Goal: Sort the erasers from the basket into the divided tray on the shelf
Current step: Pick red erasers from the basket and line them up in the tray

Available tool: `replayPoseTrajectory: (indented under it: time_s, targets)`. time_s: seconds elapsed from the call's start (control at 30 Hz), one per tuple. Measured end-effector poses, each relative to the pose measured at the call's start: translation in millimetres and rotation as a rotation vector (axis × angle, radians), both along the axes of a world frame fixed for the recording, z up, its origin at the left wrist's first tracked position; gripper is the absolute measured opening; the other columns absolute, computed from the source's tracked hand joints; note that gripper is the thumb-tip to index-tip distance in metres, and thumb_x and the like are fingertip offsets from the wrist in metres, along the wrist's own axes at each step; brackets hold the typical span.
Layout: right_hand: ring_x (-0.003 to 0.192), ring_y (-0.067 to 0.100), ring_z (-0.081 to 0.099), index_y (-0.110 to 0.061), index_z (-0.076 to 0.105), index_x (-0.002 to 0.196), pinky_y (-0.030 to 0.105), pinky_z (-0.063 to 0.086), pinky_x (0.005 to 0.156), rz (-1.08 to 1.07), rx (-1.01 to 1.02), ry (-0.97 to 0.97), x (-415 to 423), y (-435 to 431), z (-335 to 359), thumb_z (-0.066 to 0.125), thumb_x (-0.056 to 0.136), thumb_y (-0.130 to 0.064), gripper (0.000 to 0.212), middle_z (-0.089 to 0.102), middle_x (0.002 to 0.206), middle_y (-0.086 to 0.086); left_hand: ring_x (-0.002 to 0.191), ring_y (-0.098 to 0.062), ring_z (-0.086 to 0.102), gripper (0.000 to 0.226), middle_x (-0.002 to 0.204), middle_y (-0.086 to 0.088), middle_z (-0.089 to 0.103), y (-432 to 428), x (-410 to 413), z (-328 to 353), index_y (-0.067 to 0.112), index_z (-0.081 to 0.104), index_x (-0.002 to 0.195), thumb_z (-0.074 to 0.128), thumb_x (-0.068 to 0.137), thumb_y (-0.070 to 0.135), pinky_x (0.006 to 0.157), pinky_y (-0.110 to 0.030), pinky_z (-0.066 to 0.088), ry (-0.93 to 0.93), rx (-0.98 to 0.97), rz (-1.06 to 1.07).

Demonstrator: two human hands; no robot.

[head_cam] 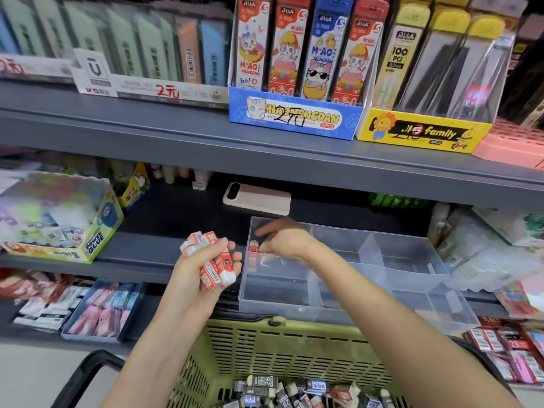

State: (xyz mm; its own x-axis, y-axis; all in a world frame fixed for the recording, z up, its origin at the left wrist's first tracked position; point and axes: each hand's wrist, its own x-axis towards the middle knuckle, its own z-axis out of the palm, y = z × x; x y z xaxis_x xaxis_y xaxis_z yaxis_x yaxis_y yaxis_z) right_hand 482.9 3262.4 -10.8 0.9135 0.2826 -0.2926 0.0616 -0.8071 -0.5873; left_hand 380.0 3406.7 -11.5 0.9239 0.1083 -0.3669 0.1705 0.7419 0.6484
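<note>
My left hand grips a bunch of several red-and-white erasers just left of the clear divided tray on the middle shelf. My right hand reaches into the tray's back-left compartment and pinches one red-and-white eraser standing upright against the tray's left wall. Below, the olive-green basket holds several dark-sleeved and red erasers. The tray's other compartments look bare.
A pink phone lies on the shelf behind the tray. A glue display box stands at left. Packaged goods crowd the tray's right side. The upper shelf carries boxes of pencil leads. Lower shelf trays hold more erasers.
</note>
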Motion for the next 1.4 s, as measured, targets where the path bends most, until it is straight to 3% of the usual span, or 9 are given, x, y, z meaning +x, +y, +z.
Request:
replayPoseTrajectory:
  time_s: [0.13,0.23,0.37,0.57,0.73,0.83,0.97,1.17,1.4]
  targets:
    - [0.086,0.024,0.066,-0.006,0.069,0.099,0.033,0.053,0.083,-0.075,0.163,-0.112,-14,-5,15,0.055,0.087,-0.004,0.019,0.07,0.093,0.011,0.065,-0.019,0.07,0.025,0.07,-0.008,0.071,0,-1,2,0.007,0.062,0.087,0.068,0.064,0.009,0.052,-0.025,0.055,-0.005,-0.064,0.011]
    - [0.057,0.003,0.057,-0.02,0.068,0.073,0.019,0.047,0.057,-0.08,0.484,-0.141,-46,-1,33,0.063,0.086,-0.032,0.017,0.067,0.065,-0.003,0.072,-0.022,0.073,0.026,0.075,-0.011,0.072,0,-1,3,0.005,0.062,0.092,0.067,0.066,0.012,0.056,-0.031,0.057,-0.037,-0.116,0.04]
    - [0.05,-0.001,0.052,-0.023,0.064,0.063,0.018,0.044,0.052,0.022,0.225,-0.288,-91,15,38,0.068,0.068,-0.058,0.036,0.058,0.053,-0.011,0.09,-0.022,0.072,0.036,0.09,-0.009,0.075,-4,-1,1,0.004,0.061,0.104,0.064,0.071,0.017,0.064,-0.034,0.059,-0.081,-0.152,0.067]
    - [0.066,0.014,0.065,-0.016,0.064,0.08,0.036,0.057,0.068,-0.142,0.533,-0.163,-104,22,33,0.07,0.081,-0.022,0.008,0.067,0.072,0.002,0.089,-0.02,0.072,0.035,0.085,-0.007,0.074,-4,-1,0,0.007,0.06,0.103,0.065,0.071,0.021,0.077,-0.037,0.059,-0.086,-0.136,0.09]
    - [0.065,0.014,0.066,-0.006,0.064,0.079,0.02,0.055,0.065,-0.404,1.012,0.049,-67,-14,45,0.062,0.084,0.001,0.009,0.069,0.075,0.005,0.086,-0.026,0.072,0.04,0.083,-0.012,0.074,-1,-2,0,0.006,0.058,0.106,0.069,0.068,0.013,0.066,-0.04,0.059,-0.045,-0.246,0.087]
    - [0.064,0.015,0.06,-0.004,0.067,0.084,0.023,0.054,0.061,-0.446,0.75,-0.011,-41,-28,38,0.062,0.084,0.002,0.008,0.065,0.074,0.004,0.083,-0.028,0.072,0.047,0.083,-0.015,0.074,0,-2,2,0.005,0.057,0.11,0.07,0.065,0.01,0.061,-0.039,0.059,0.0,-0.237,0.103]
    - [0.076,0.027,0.064,-0.002,0.072,0.091,0.04,0.055,0.083,-0.272,0.14,-0.088,-18,-18,21,0.061,0.083,-0.009,0.015,0.069,0.086,0.017,0.074,-0.025,0.073,0.041,0.086,-0.017,0.071,2,-2,0,0.006,0.058,0.108,0.07,0.069,0.007,0.058,-0.04,0.059,0.045,-0.187,0.121]
    - [0.079,0.023,0.053,-0.005,0.066,0.098,0.021,0.044,0.07,-0.024,-0.358,-0.069,-1,5,9,0.056,0.086,-0.011,0.016,0.058,0.09,0.009,0.08,-0.018,0.073,0.038,0.083,-0.006,0.075,5,-2,-4,0.008,0.066,0.1,0.07,0.065,0.022,0.074,-0.037,0.057,0.013,0.086,0.073]
    - [0.105,0.029,0.062,-0.002,0.068,0.106,0.031,0.05,0.09,-0.01,-0.249,-0.015,-7,-1,16,0.056,0.085,-0.007,0.025,0.066,0.112,0.015,0.069,-0.011,0.069,0.034,0.068,0.005,0.072,6,-1,-4,0.016,0.065,0.093,0.07,0.061,0.028,0.069,-0.029,0.047,0.066,0.108,0.088]
